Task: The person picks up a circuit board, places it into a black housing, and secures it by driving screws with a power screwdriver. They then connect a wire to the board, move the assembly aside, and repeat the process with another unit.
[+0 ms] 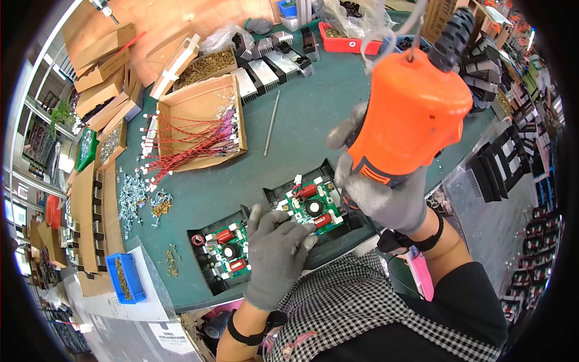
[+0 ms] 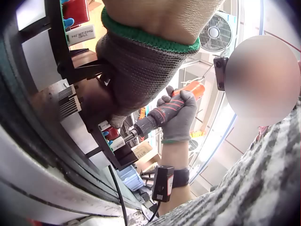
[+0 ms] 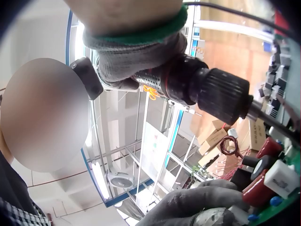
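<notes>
Two black housings, one at centre (image 1: pixel 356 226) and one further left (image 1: pixel 202 265), hold green circuit boards with red and black components. My gloved left hand (image 1: pixel 277 253) lies between them, fingers touching the near-left part of the centre board (image 1: pixel 327 197). In the right wrist view, the left fingers (image 3: pixel 193 207) lie beside a red component (image 3: pixel 256 190). My gloved right hand (image 1: pixel 389 196) grips an orange electric screwdriver (image 1: pixel 410 108), also visible in the left wrist view with the right hand (image 2: pixel 181 117). Its shaft (image 3: pixel 273 125) points toward the board; the tip's contact is hidden.
Behind the housings, a cardboard tray (image 1: pixel 202 102) holds red wires, with a thin metal rod (image 1: pixel 272 123) to its right. Loose screws (image 1: pixel 131 199) lie at left, above a blue bin (image 1: pixel 125 277). Finned metal parts (image 1: pixel 263 72) and a red bin (image 1: pixel 347 43) stand at the back.
</notes>
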Tool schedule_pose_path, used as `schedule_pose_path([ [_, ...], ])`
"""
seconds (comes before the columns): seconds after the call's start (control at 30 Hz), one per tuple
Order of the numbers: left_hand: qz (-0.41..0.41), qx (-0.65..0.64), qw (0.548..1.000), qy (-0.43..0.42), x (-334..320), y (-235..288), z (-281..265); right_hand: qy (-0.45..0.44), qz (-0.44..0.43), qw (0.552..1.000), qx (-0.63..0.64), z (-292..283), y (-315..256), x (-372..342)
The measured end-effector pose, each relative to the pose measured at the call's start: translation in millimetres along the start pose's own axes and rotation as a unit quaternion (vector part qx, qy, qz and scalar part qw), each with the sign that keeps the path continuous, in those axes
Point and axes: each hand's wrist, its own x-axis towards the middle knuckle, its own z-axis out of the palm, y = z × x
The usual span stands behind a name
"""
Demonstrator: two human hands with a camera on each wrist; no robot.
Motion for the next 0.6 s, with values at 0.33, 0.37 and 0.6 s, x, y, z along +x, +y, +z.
schedule_pose_path([
  [0.33,-0.024,0.001,0.992,0.121,-24,-30,-49,0.09,0.045,0.993,0.06,16,-13,1],
  [0.37,-0.059,0.026,0.987,0.15,-33,-46,-68,0.087,0.03,0.993,0.072,12,-17,4],
  [0.6,-0.346,0.118,0.926,0.095,-122,-170,-118,0.03,0.014,0.988,0.15,10,-35,15],
])
